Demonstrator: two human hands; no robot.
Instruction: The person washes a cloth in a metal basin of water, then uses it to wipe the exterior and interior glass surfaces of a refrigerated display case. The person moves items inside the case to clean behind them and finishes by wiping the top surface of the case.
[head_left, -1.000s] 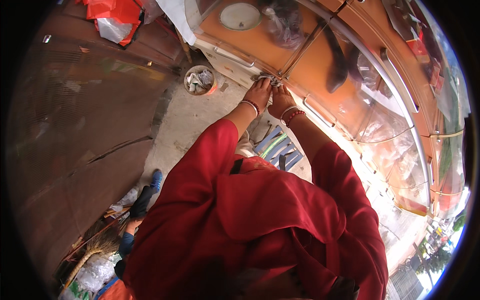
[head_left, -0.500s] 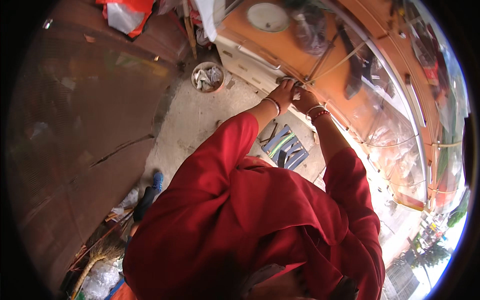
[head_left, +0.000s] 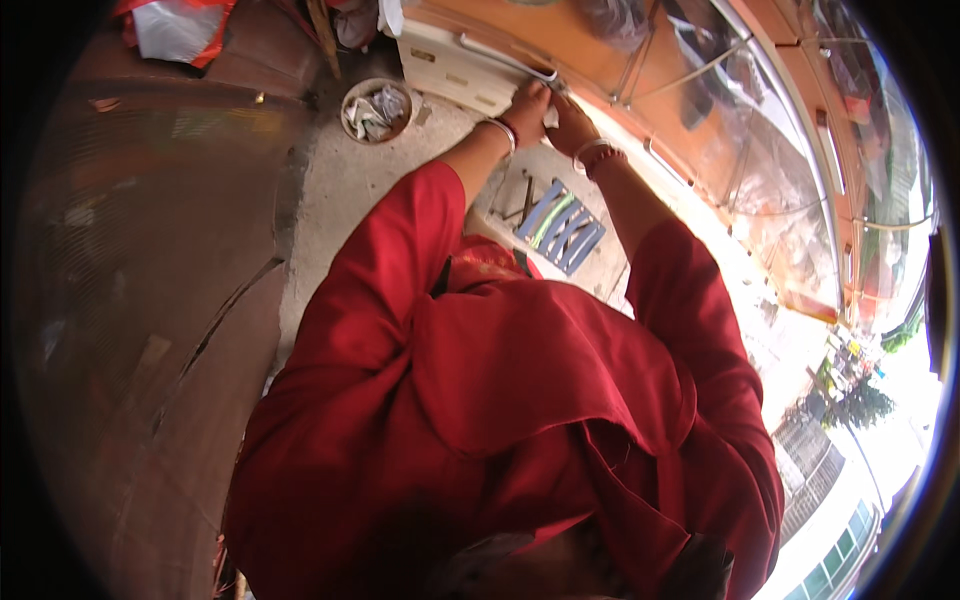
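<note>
Both my arms, in red sleeves, stretch forward to the orange-topped stand (head_left: 480,22) and its pale slotted side (head_left: 440,70). At its edge, near the white curved handle (head_left: 510,62), my left hand (head_left: 526,114) is closed, with a bracelet at the wrist. Close against it is my right hand (head_left: 572,128), also closed, with pale and red bracelets. A small white crumpled piece (head_left: 550,118), perhaps tissue, shows between the hands at my right fingers. Whatever my left fingers hold is hidden from view.
A round bin (head_left: 346,122) with crumpled waste stands on the concrete floor left of my hands. Below them is a folding stool (head_left: 562,228) with blue straps. A brown surface (head_left: 150,260) fills the left. Clear plastic sheeting (head_left: 770,170) hangs along the right.
The view has shifted, so the stand, bin and hands sit higher and further left. My hands remain together at the stand's edge, now nearer the white handle. The person's blue shoe has left view.
</note>
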